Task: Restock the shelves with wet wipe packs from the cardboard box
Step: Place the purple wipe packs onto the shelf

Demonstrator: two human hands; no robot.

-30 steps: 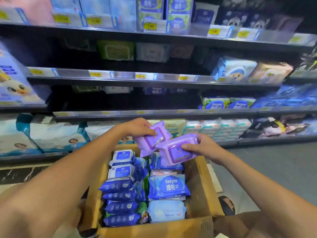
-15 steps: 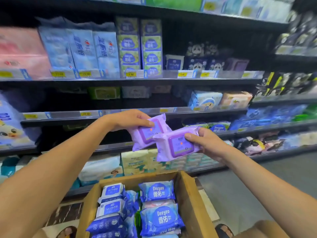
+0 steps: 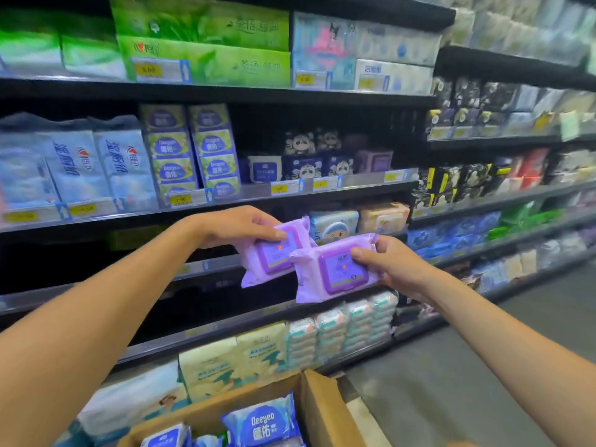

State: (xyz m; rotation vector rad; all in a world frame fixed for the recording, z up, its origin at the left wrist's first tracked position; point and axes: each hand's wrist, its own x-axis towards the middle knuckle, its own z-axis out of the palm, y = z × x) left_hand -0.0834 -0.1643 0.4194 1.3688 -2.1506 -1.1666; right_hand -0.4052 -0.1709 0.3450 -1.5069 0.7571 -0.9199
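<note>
Fingers [image 3: 268,233] of the left hand [image 3: 238,225] curl over one purple wipe pack [image 3: 271,256]; the right hand [image 3: 400,269] pinches a second pack [image 3: 335,275]. Both hang well above the cardboard box [image 3: 322,411], before the shelves [image 3: 364,180]. Likely the carrying step; next, find their slot and slide them in.

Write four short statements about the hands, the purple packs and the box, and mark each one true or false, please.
1. The left hand holds a purple pack. True.
2. The right hand is empty. False: it grips a second purple pack.
3. Both purple packs lie on the shelves. False: both are held in the air in front of the shelves.
4. The cardboard box contains blue packs. True.
</note>
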